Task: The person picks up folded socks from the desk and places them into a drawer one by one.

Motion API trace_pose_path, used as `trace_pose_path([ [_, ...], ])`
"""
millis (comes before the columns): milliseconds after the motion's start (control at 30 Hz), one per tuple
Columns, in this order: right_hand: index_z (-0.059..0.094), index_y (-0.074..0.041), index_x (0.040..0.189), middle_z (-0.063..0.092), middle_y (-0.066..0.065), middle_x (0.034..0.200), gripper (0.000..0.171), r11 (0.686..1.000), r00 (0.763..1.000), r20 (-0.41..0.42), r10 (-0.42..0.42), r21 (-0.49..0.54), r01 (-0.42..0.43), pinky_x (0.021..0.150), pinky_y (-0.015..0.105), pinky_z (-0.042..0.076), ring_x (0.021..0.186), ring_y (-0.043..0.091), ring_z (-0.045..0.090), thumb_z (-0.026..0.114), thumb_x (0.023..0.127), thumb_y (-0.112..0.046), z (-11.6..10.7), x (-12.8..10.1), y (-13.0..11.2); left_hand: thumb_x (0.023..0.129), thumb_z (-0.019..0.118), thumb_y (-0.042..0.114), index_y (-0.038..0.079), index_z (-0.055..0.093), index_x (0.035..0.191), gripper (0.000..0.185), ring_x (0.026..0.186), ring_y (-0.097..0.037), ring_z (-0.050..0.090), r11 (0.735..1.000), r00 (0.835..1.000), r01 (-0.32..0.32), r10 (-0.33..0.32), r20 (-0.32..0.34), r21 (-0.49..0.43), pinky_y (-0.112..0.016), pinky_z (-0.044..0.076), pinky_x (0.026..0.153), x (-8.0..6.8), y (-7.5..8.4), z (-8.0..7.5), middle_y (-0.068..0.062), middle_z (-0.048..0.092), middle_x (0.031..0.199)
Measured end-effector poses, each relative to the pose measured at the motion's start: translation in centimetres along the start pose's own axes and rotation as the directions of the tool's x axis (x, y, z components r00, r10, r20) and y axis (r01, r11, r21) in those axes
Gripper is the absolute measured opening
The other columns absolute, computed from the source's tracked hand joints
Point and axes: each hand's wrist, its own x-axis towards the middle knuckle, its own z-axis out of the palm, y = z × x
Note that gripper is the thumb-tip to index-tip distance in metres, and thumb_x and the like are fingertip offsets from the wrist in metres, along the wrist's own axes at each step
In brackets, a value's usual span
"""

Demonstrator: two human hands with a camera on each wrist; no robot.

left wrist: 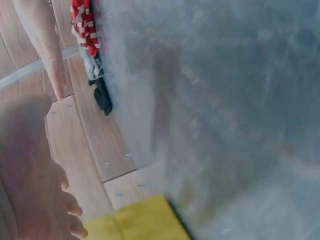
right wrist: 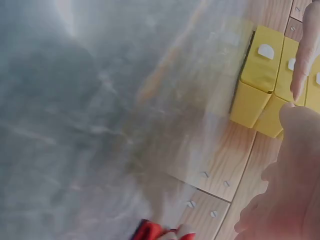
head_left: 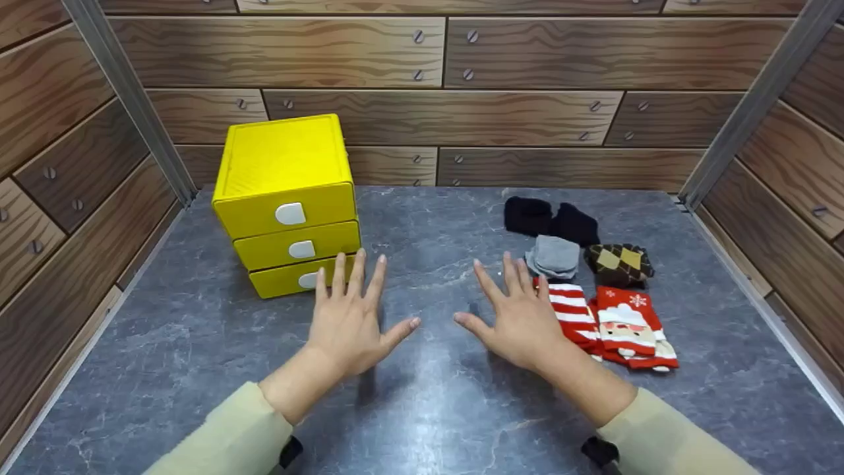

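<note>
Both hands hover palm down above the table with fingers spread, holding nothing. My left hand (head_left: 349, 323) is nearest the yellow three-drawer box (head_left: 290, 158), its fingertips overlapping the bottom drawer in the head view. All three drawers are closed, each with a white pull (head_left: 290, 213). Beside the folded socks is my right hand (head_left: 524, 320), which partly covers the red-and-white striped socks (head_left: 572, 313). To their right lie red Santa socks (head_left: 626, 323). Behind these are grey socks (head_left: 554, 256), brown argyle socks (head_left: 620, 264) and black socks (head_left: 550, 220).
The dark grey marbled table (head_left: 422, 409) reflects light near the front. Wood-patterned walls (head_left: 356, 53) enclose its back and sides, with grey metal posts (head_left: 758, 99) at the rear corners. Dark bands (head_left: 600, 450) show under the sleeve cuffs.
</note>
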Motion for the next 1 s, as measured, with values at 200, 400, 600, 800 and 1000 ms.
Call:
trace_pose_path([
  [200,0.013,-0.027,0.172,0.0,0.023,0.175,0.098,1.0,0.999,-0.035,-0.023,-0.012,0.023,0.124,0.072,0.009,0.161,0.046,0.004,0.037,0.097,-0.085,-1.8,1.2,-1.0,0.096,0.026,0.088,0.015,0.008,0.172,0.107,0.161,-0.047,0.005,0.999,0.998,-0.025,0.027,-0.058,0.046,-0.067,0.006,0.126,-0.1,-1.0,-2.8,-0.02,0.006,0.176],
  [400,0.009,-0.029,0.172,-0.003,0.022,0.175,0.096,0.998,0.995,-0.07,-0.065,0.005,0.065,0.125,0.069,0.002,0.161,0.043,-0.001,0.039,0.098,-0.083,-4.5,2.8,-2.9,0.097,0.022,0.087,0.015,0.005,0.172,0.105,0.16,-0.047,0.005,0.997,0.99,-0.032,0.04,-0.137,0.063,-0.066,0.003,0.127,0.1,-2.8,-5.9,-0.02,0.004,0.175],
  [600,0.005,-0.033,0.172,-0.006,0.019,0.176,0.096,0.995,0.993,-0.072,-0.098,0.0,0.098,0.127,0.065,0.002,0.162,0.041,-0.002,0.036,0.098,-0.084,-7.0,5.1,-5.2,0.096,0.022,0.088,0.014,0.005,0.172,0.107,0.16,-0.049,0.005,0.999,0.98,-0.003,0.011,-0.198,0.043,-0.065,0.001,0.127,0.4,-5.5,-9.2,-0.022,0.005,0.175],
  [800,0.0,-0.037,0.171,-0.009,0.015,0.177,0.095,0.99,0.988,-0.068,-0.142,0.004,0.143,0.128,0.062,0.005,0.163,0.038,-0.003,0.032,0.096,-0.087,-8.5,7.5,-7.8,0.097,0.024,0.087,0.012,0.008,0.172,0.107,0.16,-0.05,0.005,0.999,0.98,0.026,-0.02,-0.2,0.027,-0.066,0.0,0.126,0.5,-8.4,-11.2,-0.022,0.006,0.175],
  [1000,-0.001,-0.039,0.171,-0.007,0.015,0.177,0.093,0.979,0.976,-0.082,-0.201,0.011,0.203,0.129,0.059,0.006,0.163,0.037,-0.001,0.034,0.098,-0.085,-9.4,9.5,-10.5,0.097,0.024,0.086,0.012,0.005,0.172,0.107,0.16,-0.05,0.001,0.997,0.982,0.074,-0.068,-0.176,0.028,-0.067,-0.002,0.126,0.3,-11.3,-12.0,-0.022,0.002,0.176],
])
